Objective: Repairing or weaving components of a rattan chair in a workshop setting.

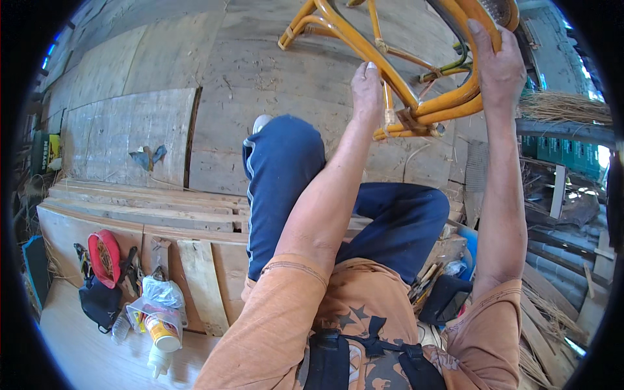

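A rattan chair frame [390, 70] of bent, yellow-brown poles tilts over the plank floor in the upper right. My left hand [367, 93] is closed on one of its long poles, thumb uppermost, with most of its fingers hidden. Higher and to the right, my right hand [502, 68] grips a thick curved pole, its thumb lying along the near side. Wrapped bindings join the poles at several corners, and a woven panel [498, 12] shows at the top edge. The far part of the frame runs out of view.
Wooden planks [140, 211] form a ledge at the left. A black and red bag [101, 302] and a plastic basket of bottles [156, 325] hang against it. Bundled thin strips [565, 107] lie at the right, above scrap wood. A dark cloth scrap [148, 157] lies on the boards.
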`<state>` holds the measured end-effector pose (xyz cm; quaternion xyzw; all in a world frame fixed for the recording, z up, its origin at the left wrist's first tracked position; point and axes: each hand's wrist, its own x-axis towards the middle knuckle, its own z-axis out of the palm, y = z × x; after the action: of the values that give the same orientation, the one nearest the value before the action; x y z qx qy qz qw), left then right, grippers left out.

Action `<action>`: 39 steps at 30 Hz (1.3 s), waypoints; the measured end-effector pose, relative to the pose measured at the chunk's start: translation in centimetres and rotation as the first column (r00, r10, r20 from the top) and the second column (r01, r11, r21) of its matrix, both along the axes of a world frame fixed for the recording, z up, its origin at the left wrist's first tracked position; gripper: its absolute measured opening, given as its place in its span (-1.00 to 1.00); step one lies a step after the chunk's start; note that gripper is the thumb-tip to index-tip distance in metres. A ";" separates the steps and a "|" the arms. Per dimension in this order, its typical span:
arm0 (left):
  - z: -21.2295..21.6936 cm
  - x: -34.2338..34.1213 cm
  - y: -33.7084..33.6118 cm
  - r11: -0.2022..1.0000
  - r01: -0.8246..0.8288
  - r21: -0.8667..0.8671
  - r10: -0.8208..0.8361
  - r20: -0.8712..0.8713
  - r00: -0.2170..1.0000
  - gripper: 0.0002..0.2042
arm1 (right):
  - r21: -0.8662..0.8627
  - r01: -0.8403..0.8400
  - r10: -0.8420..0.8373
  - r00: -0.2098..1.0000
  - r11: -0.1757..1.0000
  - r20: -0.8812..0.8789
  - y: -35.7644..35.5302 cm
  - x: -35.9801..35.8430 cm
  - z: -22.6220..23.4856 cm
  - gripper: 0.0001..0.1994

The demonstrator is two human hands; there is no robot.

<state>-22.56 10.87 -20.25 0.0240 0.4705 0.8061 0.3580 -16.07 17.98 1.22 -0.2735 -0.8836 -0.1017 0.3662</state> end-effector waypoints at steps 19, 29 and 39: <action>1.8 1.3 -5.4 0.916 0.375 -0.143 -0.390 -0.099 0.915 -0.65 | -0.395 0.359 -0.266 0.925 0.845 0.273 4.1 22.9 2.3 -0.56; 1.1 0.7 -3.3 0.909 0.366 -0.199 -0.360 0.071 0.930 -0.63 | -0.611 0.162 -0.073 0.983 0.775 0.168 2.0 17.7 7.2 -0.43; 0.1 3.3 -1.7 0.909 0.392 -0.143 -0.373 0.143 0.917 -0.67 | -0.655 0.100 0.090 0.964 0.749 0.250 0.0 7.7 3.6 -0.41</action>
<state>-19.26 9.14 -20.18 0.0401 0.5023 0.6776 0.5357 -8.40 18.02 4.87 -0.3715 -0.9022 0.1813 0.1231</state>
